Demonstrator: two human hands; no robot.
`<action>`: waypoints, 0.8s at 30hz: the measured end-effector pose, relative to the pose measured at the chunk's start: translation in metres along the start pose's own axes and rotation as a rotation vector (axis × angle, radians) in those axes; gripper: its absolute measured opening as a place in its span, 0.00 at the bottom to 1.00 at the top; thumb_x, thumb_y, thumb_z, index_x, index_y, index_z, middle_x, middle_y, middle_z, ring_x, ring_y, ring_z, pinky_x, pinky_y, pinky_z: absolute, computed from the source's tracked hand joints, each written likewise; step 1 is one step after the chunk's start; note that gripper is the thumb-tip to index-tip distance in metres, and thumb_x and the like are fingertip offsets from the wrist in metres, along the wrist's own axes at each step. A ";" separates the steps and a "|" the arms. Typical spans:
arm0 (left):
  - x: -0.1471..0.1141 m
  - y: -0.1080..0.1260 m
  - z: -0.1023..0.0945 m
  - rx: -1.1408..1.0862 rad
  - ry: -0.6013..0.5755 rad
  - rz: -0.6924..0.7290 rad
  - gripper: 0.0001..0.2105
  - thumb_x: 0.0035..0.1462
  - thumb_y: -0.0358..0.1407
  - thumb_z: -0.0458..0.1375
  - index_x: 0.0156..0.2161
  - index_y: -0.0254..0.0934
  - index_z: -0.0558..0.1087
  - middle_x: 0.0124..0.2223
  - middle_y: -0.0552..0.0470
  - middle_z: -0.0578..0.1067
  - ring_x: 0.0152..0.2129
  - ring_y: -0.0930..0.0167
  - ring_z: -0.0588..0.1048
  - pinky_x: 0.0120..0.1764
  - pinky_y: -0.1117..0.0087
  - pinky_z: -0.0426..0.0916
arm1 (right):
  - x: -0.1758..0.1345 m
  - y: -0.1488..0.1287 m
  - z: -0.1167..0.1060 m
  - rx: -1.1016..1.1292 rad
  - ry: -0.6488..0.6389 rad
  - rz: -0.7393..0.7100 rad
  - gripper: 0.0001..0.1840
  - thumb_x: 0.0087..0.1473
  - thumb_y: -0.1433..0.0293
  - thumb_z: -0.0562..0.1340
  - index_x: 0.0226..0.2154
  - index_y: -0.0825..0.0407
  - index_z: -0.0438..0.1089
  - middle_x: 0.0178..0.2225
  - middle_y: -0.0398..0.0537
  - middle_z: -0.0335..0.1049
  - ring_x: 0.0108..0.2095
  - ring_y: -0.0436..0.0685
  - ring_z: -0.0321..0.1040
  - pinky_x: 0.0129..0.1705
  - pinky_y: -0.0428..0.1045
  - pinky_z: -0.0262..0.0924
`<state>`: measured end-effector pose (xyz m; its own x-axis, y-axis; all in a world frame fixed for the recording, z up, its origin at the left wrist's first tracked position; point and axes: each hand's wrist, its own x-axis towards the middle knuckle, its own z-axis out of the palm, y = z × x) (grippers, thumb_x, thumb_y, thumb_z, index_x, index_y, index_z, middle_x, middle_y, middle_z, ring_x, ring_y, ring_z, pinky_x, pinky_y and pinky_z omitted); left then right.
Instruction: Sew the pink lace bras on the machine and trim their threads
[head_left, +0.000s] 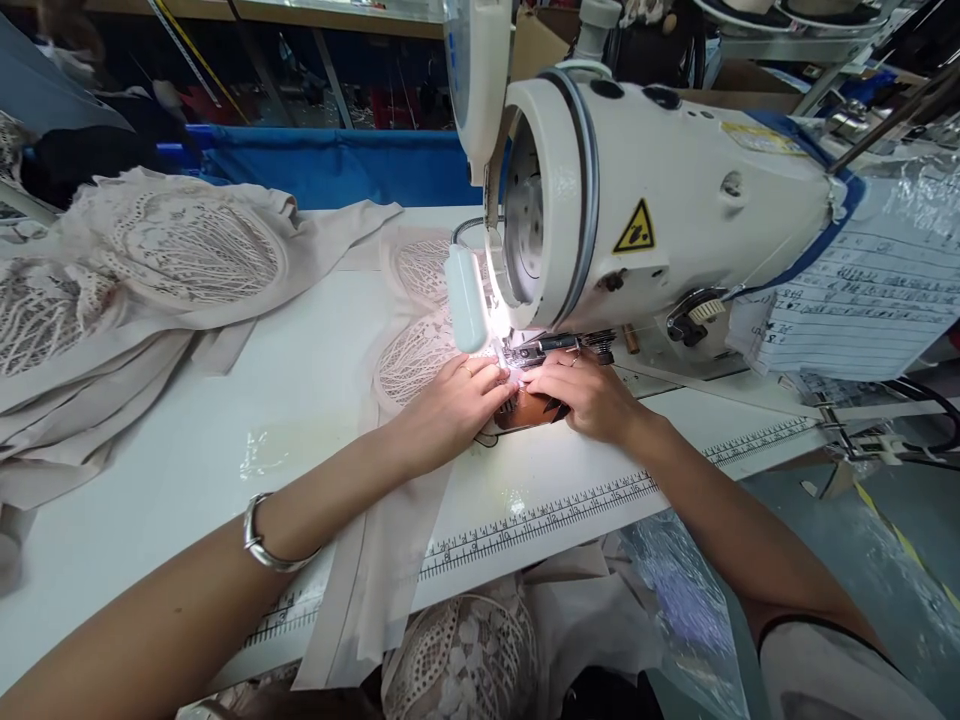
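Note:
A beige lace bra (411,362) lies flat on the white table, its cups beside and beyond my left hand (454,405). That hand is closed on the bra's edge, with its fingertips close to the needle area of a white sewing machine (675,190). From the other side, my right hand (592,397) pinches the pale fabric at the same spot, thumb and index together. The two hands' fingertips nearly meet under a bright light from a small lamp (466,300). Fingers and machine parts hide the exact place where fabric meets needle. A long pale band (375,560) hangs over the table's front edge.
Several beige lace bras (187,240) are heaped at the left. A printed ruler (540,520) runs along the front edge. Handwritten paper (847,280) and a metal guide (847,430) are at the right. Another lace cup (465,655) and a plastic bag (686,600) sit below the table.

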<state>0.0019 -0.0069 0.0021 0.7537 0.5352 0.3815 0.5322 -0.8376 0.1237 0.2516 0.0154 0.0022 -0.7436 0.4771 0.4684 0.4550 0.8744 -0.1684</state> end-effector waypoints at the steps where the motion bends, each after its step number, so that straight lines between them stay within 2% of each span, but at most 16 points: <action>1: 0.000 -0.001 0.000 -0.010 -0.003 -0.003 0.16 0.68 0.24 0.46 0.53 0.30 0.73 0.49 0.37 0.77 0.49 0.58 0.74 0.52 0.50 0.68 | 0.000 0.000 0.000 -0.001 0.002 0.000 0.17 0.60 0.81 0.53 0.39 0.51 0.75 0.41 0.50 0.79 0.43 0.58 0.72 0.42 0.53 0.70; 7: 0.001 -0.012 -0.003 -0.051 -0.034 -0.016 0.16 0.69 0.26 0.45 0.54 0.33 0.72 0.51 0.39 0.76 0.48 0.59 0.74 0.54 0.50 0.67 | 0.000 0.000 0.002 -0.029 0.085 -0.021 0.17 0.61 0.82 0.52 0.41 0.52 0.74 0.43 0.50 0.80 0.45 0.58 0.73 0.45 0.54 0.70; 11: 0.003 -0.021 -0.007 -0.111 -0.060 -0.048 0.18 0.67 0.23 0.45 0.53 0.36 0.73 0.53 0.42 0.76 0.47 0.63 0.77 0.51 0.54 0.70 | 0.001 -0.001 0.001 -0.030 0.094 -0.022 0.19 0.60 0.84 0.50 0.37 0.51 0.73 0.42 0.49 0.80 0.45 0.57 0.74 0.47 0.55 0.70; 14: 0.004 -0.026 -0.011 -0.149 -0.095 -0.090 0.20 0.65 0.22 0.45 0.53 0.39 0.73 0.56 0.44 0.76 0.48 0.63 0.77 0.52 0.53 0.71 | 0.004 -0.003 -0.001 -0.032 0.093 -0.029 0.18 0.60 0.83 0.50 0.34 0.50 0.72 0.40 0.49 0.80 0.43 0.57 0.74 0.47 0.55 0.70; 21: 0.006 -0.030 -0.014 -0.177 -0.123 -0.168 0.21 0.67 0.22 0.42 0.54 0.39 0.73 0.62 0.47 0.73 0.56 0.63 0.73 0.65 0.46 0.57 | 0.009 -0.007 -0.003 0.004 0.127 -0.082 0.19 0.59 0.85 0.49 0.33 0.50 0.69 0.36 0.47 0.79 0.40 0.54 0.75 0.47 0.53 0.71; 24: 0.005 -0.030 -0.010 -0.167 -0.143 -0.218 0.23 0.65 0.21 0.41 0.56 0.39 0.72 0.63 0.45 0.71 0.56 0.63 0.73 0.66 0.43 0.56 | 0.004 -0.008 -0.007 -0.012 0.067 0.013 0.20 0.57 0.85 0.49 0.35 0.50 0.71 0.38 0.48 0.79 0.40 0.53 0.76 0.42 0.50 0.71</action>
<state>-0.0145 0.0200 0.0097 0.6812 0.7047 0.1985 0.6256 -0.7011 0.3420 0.2480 0.0096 0.0120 -0.7028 0.4815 0.5236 0.4708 0.8667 -0.1650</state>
